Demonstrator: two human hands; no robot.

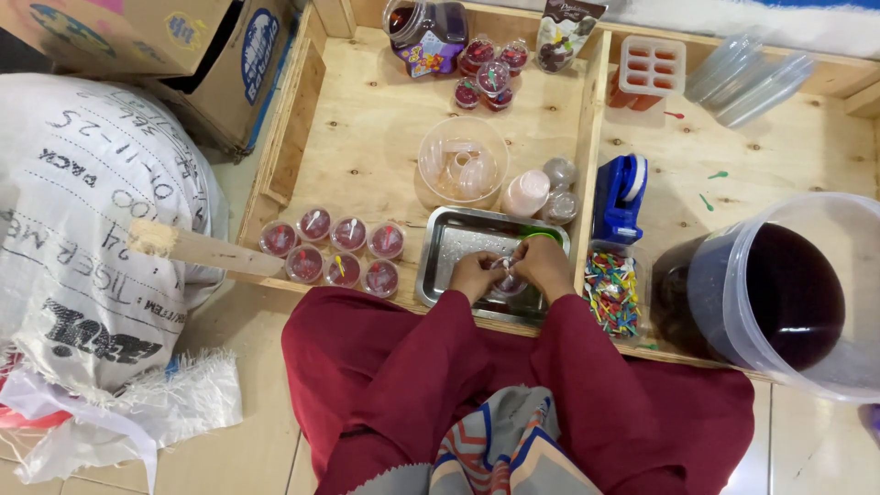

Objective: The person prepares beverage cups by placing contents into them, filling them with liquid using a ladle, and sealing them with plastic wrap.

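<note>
Over the metal tray [458, 240], I see my left hand [474, 274] and right hand [543, 266] both closed on a small cup [507, 282]. Filled cups [332, 247] sit nearby, left.

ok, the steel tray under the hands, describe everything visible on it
The tray is shallow, rectangular, shiny metal with rounded corners and a rolled rim, lying flat on the wooden board. Its bare floor looks wet or glinting. Both hands, left and right, work over its near end around a small cup. A green ring sits at its far right corner.
</note>
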